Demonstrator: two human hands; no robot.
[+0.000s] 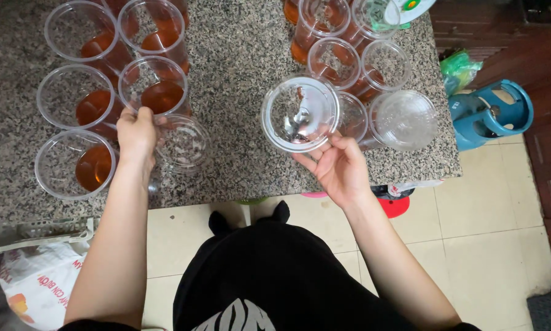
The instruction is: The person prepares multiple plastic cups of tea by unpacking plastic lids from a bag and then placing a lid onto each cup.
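Note:
My right hand [336,168] holds a clear plastic dome lid [300,113] tilted up above the granite counter [238,55]. My left hand [137,132] grips the rim of a clear plastic cup [180,144] standing at the counter's front, next to a cup of amber tea [156,89]. Several more cups with amber tea [76,162] stand in a group at the left. Another group of tea cups [336,61] stands at the right, behind the lid. One cup there wears a dome lid [404,119].
A blue gas cylinder [490,113] stands on the tiled floor right of the counter, with a green bag [459,67] behind it. A white plastic bag [39,285] and a wire rack [36,233] sit at the lower left.

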